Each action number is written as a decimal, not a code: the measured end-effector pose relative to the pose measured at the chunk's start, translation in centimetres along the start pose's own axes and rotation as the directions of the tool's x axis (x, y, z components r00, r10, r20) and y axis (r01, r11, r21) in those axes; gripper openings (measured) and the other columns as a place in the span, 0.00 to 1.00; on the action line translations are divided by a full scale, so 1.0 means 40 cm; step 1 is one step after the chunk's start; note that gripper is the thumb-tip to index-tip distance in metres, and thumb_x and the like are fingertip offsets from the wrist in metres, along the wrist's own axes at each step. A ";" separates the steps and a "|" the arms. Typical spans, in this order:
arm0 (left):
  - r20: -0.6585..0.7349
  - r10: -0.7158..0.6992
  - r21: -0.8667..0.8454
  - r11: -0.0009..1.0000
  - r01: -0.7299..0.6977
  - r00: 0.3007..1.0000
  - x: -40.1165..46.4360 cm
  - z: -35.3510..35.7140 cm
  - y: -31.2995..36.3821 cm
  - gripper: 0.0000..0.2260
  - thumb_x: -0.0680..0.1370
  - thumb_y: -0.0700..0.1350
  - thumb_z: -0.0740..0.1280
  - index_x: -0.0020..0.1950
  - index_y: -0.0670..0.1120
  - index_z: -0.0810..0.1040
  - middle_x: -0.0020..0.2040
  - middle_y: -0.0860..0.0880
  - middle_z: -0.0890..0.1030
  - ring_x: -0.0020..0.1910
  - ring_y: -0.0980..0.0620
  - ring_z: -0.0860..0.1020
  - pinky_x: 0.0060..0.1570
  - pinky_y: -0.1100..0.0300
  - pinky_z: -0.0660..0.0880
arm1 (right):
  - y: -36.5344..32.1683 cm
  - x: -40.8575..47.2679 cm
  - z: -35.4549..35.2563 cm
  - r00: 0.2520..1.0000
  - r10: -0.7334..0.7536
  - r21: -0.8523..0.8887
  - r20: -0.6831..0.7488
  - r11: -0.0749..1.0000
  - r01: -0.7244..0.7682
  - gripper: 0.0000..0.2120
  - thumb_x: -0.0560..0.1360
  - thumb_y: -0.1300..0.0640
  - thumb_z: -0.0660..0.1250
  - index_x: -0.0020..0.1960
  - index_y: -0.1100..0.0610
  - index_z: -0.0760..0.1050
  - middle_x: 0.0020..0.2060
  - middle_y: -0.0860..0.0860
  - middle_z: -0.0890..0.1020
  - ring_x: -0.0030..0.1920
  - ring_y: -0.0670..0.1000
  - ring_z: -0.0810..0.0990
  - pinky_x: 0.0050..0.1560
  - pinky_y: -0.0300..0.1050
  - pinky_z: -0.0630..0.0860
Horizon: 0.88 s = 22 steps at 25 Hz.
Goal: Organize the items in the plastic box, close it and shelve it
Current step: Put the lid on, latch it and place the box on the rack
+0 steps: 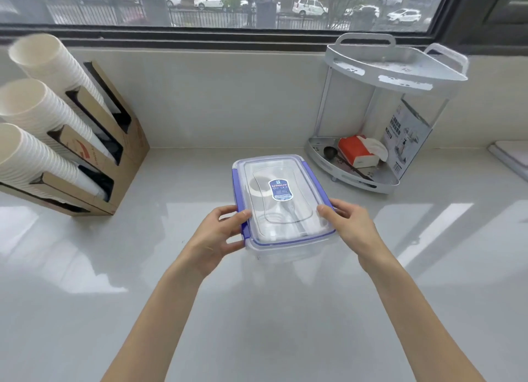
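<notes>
A clear plastic box point(281, 164) with blue side clips and a blue label on its lid is in the middle of the white counter, lid on. It looks slightly raised above the counter. My left hand point(221, 233) grips its left side, thumb on the lid by the blue clip. My right hand point(350, 223) grips its right side, thumb on the lid edge. Through the lid I make out a roll of tape and a pale utensil, blurred. A white two-tier corner shelf point(394, 64) stands at the back right.
The shelf's lower tier point(323, 158) holds a red and white tissue pack point(358, 151), a dark spoon and a printed card. A cardboard dispenser point(125, 141) with stacks of white paper cups is at the left. A window runs along the back wall.
</notes>
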<state>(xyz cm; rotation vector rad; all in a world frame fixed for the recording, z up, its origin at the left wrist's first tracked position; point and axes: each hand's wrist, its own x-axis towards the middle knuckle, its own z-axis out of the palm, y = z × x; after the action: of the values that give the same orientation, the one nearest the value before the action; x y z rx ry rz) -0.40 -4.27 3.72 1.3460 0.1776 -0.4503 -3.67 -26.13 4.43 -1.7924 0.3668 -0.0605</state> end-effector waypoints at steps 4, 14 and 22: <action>0.100 0.040 -0.068 0.997 -0.033 0.994 0.022 0.060 0.067 0.16 0.74 0.41 0.65 0.61 0.41 0.70 0.47 0.48 0.81 0.40 0.53 0.80 0.33 0.61 0.81 | -0.083 0.054 -0.076 0.993 -0.120 0.026 -0.006 0.992 0.121 0.06 0.73 0.59 0.66 0.46 0.49 0.78 0.37 0.44 0.81 0.30 0.33 0.78 0.31 0.20 0.70; 0.295 0.162 -0.136 0.983 -0.126 0.942 0.090 0.250 0.263 0.17 0.74 0.39 0.64 0.62 0.38 0.70 0.48 0.43 0.81 0.40 0.50 0.82 0.36 0.57 0.82 | -0.271 0.176 -0.277 0.942 -0.333 -0.067 -0.045 0.942 0.330 0.07 0.76 0.59 0.61 0.48 0.51 0.77 0.41 0.46 0.81 0.43 0.45 0.78 0.36 0.21 0.71; 0.431 0.196 -0.147 0.978 -0.146 0.881 0.168 0.405 0.405 0.07 0.73 0.39 0.63 0.50 0.40 0.75 0.38 0.45 0.84 0.36 0.50 0.84 0.37 0.58 0.82 | -0.407 0.324 -0.432 0.894 -0.414 -0.139 -0.170 0.908 0.394 0.13 0.76 0.57 0.62 0.59 0.59 0.76 0.45 0.52 0.80 0.39 0.44 0.77 0.36 0.28 0.74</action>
<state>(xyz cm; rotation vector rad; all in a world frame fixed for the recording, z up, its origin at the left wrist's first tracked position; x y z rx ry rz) 10.19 -18.86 19.37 1.1060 -0.2920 -0.5768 8.09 -42.58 22.39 -1.9450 0.1289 -0.5255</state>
